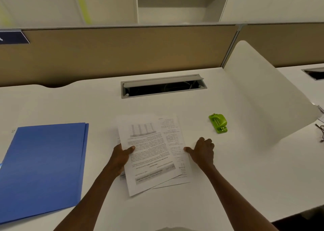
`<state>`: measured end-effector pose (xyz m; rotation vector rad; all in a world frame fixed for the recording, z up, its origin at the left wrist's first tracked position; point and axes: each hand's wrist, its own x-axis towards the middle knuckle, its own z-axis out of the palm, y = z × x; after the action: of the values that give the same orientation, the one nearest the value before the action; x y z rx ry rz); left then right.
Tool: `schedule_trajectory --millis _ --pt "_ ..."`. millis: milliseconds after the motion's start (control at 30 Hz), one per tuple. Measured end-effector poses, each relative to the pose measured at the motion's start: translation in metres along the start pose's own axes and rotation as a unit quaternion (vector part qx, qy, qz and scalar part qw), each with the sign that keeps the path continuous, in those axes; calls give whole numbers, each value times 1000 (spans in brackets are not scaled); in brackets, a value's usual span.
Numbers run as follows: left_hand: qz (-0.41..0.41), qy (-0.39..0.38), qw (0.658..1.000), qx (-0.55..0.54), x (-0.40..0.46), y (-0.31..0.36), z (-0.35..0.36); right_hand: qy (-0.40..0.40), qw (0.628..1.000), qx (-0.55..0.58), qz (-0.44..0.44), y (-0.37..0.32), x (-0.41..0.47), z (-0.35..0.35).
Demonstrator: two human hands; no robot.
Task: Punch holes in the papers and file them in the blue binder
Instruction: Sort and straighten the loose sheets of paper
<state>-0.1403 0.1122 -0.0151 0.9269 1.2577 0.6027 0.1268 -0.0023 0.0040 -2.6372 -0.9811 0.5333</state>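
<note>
A: Hands?
B: Left hand (121,156) grips the papers (150,152) at their left edge, thumb on top, fingers under. Right hand (203,152) rests flat at the stack's right edge, fingers loosely curled, holding nothing.
A: Binder?
B: Blue binder (43,167) closed, well left of the left fingers.
A: Punch?
B: Green hole punch (218,123) just beyond the right fingers, on the desk (228,187). Cable slot (163,86) farther back.
</note>
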Motion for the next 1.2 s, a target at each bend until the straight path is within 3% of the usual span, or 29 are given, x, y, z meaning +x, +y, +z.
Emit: schedule_trajectory --millis 367,667,833,1100,1200 --pt "-20 2 999 32 5 -4 -5 -28 999 17 -33 -27 -5 19" --pt "-19 2 999 32 5 -5 -4 -59 992 93 53 -31 8 18" --pt "-19 -7 1000 -4 1 -2 -8 23 987 143 68 -25 16 -5" --pt "-6 9 1000 -27 -5 9 -13 209 961 173 -46 -25 29 -78" --pt "-8 1 1000 -27 -6 14 -11 240 951 186 -57 -31 28 -103"
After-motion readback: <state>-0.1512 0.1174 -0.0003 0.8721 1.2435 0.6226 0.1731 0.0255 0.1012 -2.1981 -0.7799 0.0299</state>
